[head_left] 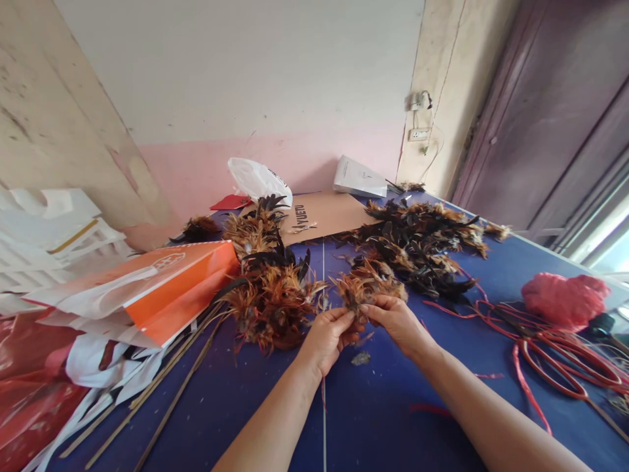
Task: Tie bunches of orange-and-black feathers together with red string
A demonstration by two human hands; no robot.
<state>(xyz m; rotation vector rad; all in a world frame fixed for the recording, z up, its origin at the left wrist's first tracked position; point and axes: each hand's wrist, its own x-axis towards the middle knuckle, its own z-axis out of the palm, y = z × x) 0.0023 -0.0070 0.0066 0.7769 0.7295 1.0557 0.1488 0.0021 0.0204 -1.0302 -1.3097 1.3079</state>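
Observation:
Both my hands meet over the middle of the blue table around a bunch of brown feathers (361,288). My left hand (330,334) pinches its lower end between thumb and fingers, and a thin reddish strand hangs below that hand. From the other side my right hand (396,321) closes thumb and fingertips on the same bunch. Left of the hands lies a pile of orange-brown and black feathers (272,305). Another heap of dark feathers (422,239) spreads behind and to the right.
An orange and white bag (187,282) and thin sticks (171,406) lie at left. Cardboard (334,213) lies at the back. On the right are red-handled scissors (565,360), pink-red ribbon (523,380) and a pink plastic bundle (565,300) on the blue table (383,426).

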